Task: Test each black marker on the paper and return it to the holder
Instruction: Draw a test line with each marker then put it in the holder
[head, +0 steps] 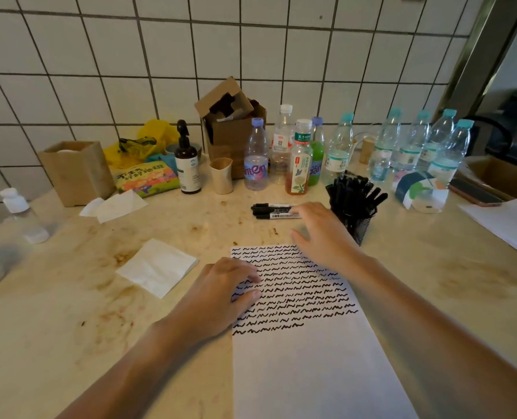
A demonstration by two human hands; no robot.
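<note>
A white sheet of paper (305, 367) lies on the counter, its upper half covered with rows of black squiggles. My left hand (221, 294) rests on the paper's left edge, fingers loosely curled and holding nothing. My right hand (320, 231) hovers past the paper's top edge, fingers spread, its fingertips at the loose black markers (271, 211) that lie side by side on the counter. A black mesh holder (354, 220) packed with several black markers stands just right of that hand.
Several drink bottles (255, 155) line the back, with a cardboard box (233, 128), a brown pump bottle (187, 164) and a beige cup (222, 176). Folded tissues (157, 267) lie left of the paper. More white paper (511, 225) and a phone (475, 192) sit at the right.
</note>
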